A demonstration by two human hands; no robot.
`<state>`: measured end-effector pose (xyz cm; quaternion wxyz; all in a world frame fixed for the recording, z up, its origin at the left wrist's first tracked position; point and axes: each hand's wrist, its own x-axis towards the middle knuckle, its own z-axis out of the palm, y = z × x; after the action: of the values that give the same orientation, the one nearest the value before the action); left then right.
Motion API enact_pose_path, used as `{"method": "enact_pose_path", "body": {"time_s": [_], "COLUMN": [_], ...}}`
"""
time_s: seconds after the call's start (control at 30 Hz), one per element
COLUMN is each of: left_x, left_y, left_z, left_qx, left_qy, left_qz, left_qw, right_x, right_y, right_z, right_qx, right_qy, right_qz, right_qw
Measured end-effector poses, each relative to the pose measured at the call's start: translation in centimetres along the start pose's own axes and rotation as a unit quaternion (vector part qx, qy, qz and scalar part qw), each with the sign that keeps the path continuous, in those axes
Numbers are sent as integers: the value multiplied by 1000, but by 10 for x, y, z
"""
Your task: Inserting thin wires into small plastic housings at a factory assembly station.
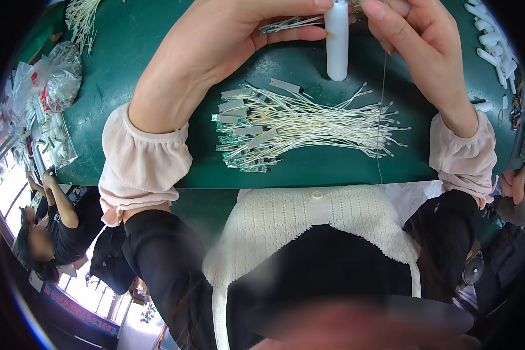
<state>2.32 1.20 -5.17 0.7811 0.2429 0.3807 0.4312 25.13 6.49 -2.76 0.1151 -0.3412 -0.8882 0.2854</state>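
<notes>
At the top edge, my left hand (274,26) is closed, its thumb and a finger against a smooth white plastic tube (337,49) with a rounded lower end. Small green circuit boards with thin pale wires (291,23) also lie in that hand. My right hand (417,41) is closed in a pinch beside the tube's upper end, which the frame cuts off; what its fingertips hold is too small to make out. A fine dark strand (382,87) hangs below it. Under both hands lies a bundle of wired circuit boards (309,125), boards to the left and wire ends to the right.
The green tabletop (198,166) carries more wires (83,20) at the far left, plastic bags (61,76) and a clear bag of white parts (55,140). White tubes (496,44) are heaped at the far right. Another person (58,227) sits at the left.
</notes>
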Motion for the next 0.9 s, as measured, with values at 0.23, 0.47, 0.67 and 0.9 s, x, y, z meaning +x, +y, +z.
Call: {"method": "enact_pose_path", "body": {"time_s": [0.23, 0.47, 0.67, 0.9], "left_x": [-3, -15, -31, -32], "left_y": [-2, -7, -8, -9], "left_z": [5, 15, 31, 33], "left_qx": [19, 173, 169, 149], "left_qy": [14, -38, -21, -33], "left_qz": [-12, 43, 26, 40], "left_qw": [1000, 983, 985, 988], "right_x": [-3, -16, -21, -24], "right_y": [8, 14, 4, 4], "right_z": [4, 9, 1, -1], "right_qx": [223, 291, 286, 266], "right_qy": [-33, 13, -17, -1], "right_qz": [25, 7, -48, -67], "right_qw": [974, 957, 957, 962]}}
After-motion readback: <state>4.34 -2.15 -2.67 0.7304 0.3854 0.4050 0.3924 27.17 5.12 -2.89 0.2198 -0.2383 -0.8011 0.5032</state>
